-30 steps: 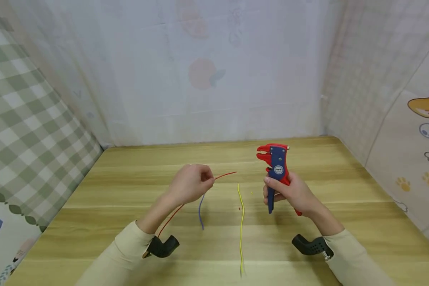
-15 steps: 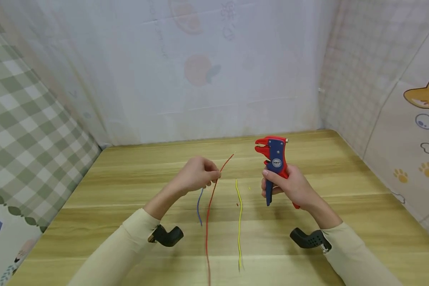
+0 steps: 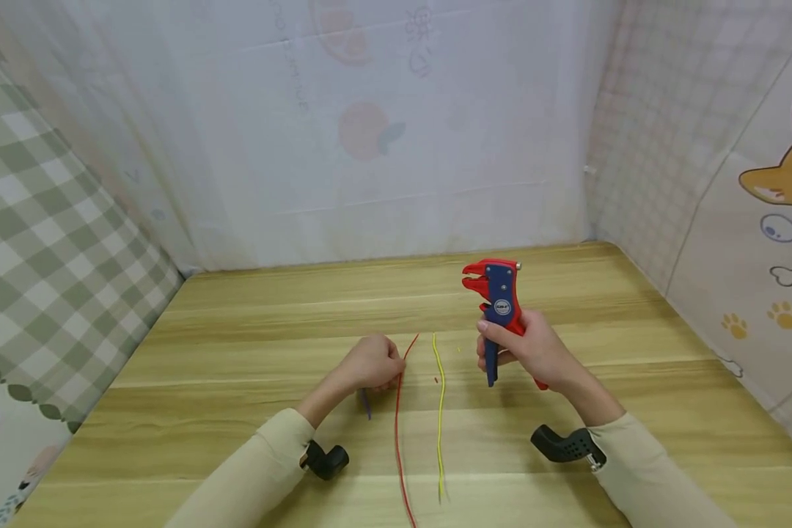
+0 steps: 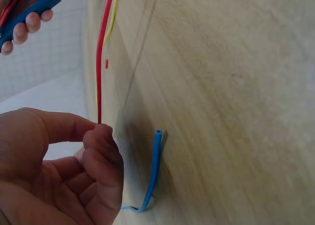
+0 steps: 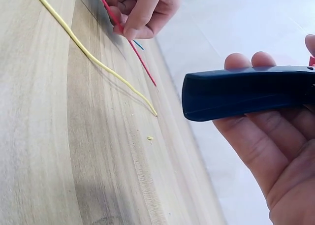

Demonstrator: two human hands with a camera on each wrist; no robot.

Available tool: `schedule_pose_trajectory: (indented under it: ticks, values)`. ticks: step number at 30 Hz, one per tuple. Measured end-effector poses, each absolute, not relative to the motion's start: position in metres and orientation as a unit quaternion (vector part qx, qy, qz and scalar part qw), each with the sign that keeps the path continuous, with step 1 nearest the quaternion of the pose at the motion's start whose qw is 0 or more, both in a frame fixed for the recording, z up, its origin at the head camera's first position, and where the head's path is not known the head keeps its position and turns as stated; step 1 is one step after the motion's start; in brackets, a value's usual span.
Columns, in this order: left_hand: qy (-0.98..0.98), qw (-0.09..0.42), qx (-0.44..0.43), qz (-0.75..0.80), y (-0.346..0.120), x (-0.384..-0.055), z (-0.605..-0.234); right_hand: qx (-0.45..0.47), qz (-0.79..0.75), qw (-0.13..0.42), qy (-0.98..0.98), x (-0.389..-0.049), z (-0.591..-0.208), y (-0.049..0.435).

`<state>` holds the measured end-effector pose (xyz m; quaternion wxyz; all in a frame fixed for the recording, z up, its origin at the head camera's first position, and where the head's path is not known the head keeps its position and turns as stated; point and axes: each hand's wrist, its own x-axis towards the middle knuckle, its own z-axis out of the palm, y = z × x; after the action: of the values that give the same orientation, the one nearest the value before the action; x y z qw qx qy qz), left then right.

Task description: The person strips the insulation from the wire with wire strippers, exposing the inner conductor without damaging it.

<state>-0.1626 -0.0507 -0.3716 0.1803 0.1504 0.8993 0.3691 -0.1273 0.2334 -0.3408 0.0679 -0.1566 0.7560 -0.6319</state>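
The left hand (image 3: 372, 364) pinches the red wire (image 3: 399, 418) against the table (image 3: 237, 345), beside the yellow wire (image 3: 439, 411). The right hand (image 3: 534, 352) grips the stripper (image 3: 498, 308) upright, well clear. Small insulation bits lie nearby, so some stripping looks done; the red wire is not yet in the tool.

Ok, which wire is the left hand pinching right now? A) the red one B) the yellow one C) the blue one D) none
A: the left hand pinches the red wire near its end, while the yellow wire and blue wire lie free on the table.

Both hands curled — left (image 3: 372, 363) low, right (image 3: 534, 352) raised.
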Motion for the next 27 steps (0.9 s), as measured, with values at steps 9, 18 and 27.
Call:
schedule_pose_trajectory:
  ticks: [9, 18, 27]
  values:
    - [0.935, 0.153, 0.171, 0.269, -0.047, -0.189, -0.403, -0.157, -0.630, 0.081, 0.756, -0.128, -0.343, 0.231]
    - [0.950, 0.156, 0.164, 0.213, -0.046, -0.214, -0.432, -0.161, -0.627, 0.081, 0.758, -0.127, -0.343, 0.232]
    - [0.964, 0.121, 0.144, 0.188, -0.042, -0.205, -0.423, -0.165, -0.622, 0.084, 0.761, -0.127, -0.342, 0.232]
